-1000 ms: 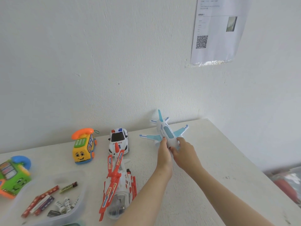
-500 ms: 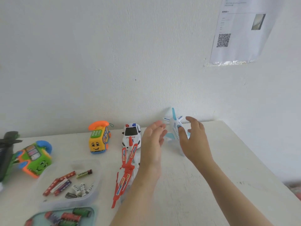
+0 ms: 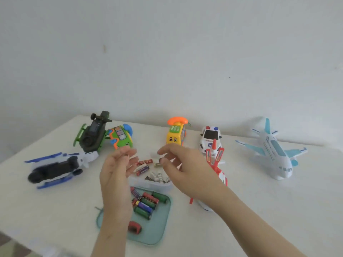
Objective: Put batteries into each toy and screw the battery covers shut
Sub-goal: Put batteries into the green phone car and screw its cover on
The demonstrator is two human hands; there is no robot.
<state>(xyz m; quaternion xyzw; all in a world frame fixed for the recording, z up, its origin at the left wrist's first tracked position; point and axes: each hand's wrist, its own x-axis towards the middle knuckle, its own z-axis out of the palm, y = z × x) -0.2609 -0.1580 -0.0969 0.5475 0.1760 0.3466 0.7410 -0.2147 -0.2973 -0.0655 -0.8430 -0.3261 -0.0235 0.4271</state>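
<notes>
Clock positions are read from the clear tub (image 3: 148,183) at mid-table.

- **Blue-and-black toy** (image 3: 53,168): 9 o'clock, on its side, blurred.
- **Dark green helicopter** (image 3: 92,134): 10 o'clock, touching the green phone-bus toy (image 3: 121,137) beside it.
- **Left hand** (image 3: 116,167): hovers at the tub's 9 o'clock edge, fingers loosely bent, holding nothing.
- **Clear tub:** holds slim batteries (image 3: 143,166) and small whitish bits too blurred to name.
- **Teal tray** (image 3: 159,229): 6 o'clock, right against the tub. Thicker batteries (image 3: 146,203) are piled at its far end, plus a red item (image 3: 134,227) I can't identify.
- **Yellow phone toy** (image 3: 175,134): 12 o'clock.
- **Right hand** (image 3: 183,169): hovers at the tub's 3 o'clock edge, fingers half curled, empty.
- **Police car** (image 3: 210,138): 1 o'clock.
- **Red-and-white helicopter** (image 3: 216,160): 3 o'clock, partly behind the right wrist.
- **White-and-blue airplane** (image 3: 274,153): far out at 2 o'clock, upright, well apart from the rest.

Step, as I read it: between toys, choosing the next one or going for cells, with no toy in hand. The next move likely needs one hand to grip a toy and turn it underside up to find the cover screw. No screwdriver is clearly in view.
</notes>
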